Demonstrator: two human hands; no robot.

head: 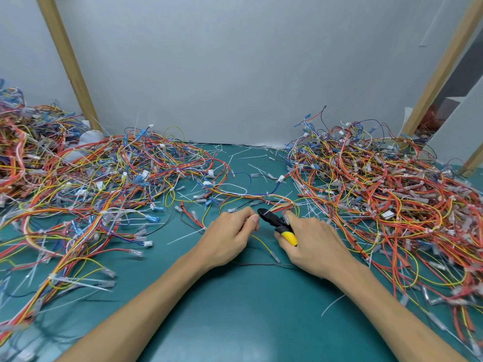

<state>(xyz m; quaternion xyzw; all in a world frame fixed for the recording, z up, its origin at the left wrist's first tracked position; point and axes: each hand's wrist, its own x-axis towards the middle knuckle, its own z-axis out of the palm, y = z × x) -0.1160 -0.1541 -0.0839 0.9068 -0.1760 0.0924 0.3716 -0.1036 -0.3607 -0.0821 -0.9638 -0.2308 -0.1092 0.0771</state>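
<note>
1. Nearest, two bare forearms reach over the smooth teal table [235, 309] toward its middle.
2. The left hand [230, 236] has its fingers curled and pinches a thin strand right at the cutter tip. Whether that strand is wire or tie tail is too small to tell.
3. The right hand [311, 244] is wrapped around the black side cutters with yellow-sleeved handles [277, 222], whose nose points left at the pinched spot.
4. Just beyond the hands lies the slim bundled harness of orange, yellow and white wires [261, 197] being trimmed. It is flexible, plastic-coated and bound with white ties.
5. Stiff white nylon tie offcuts [251, 152] litter the table farther back, so many trims look done.
6. A tangled heap of coloured harnesses with clear and blue terminals [104, 173] fills the left side, and a denser, mostly orange heap [379, 192] fills the right. I cannot tell which heap is finished, but plenty seems left.
7. Behind it all stands a plain grey wall [235, 74], flanked by slanting wooden posts [68, 61].
</note>
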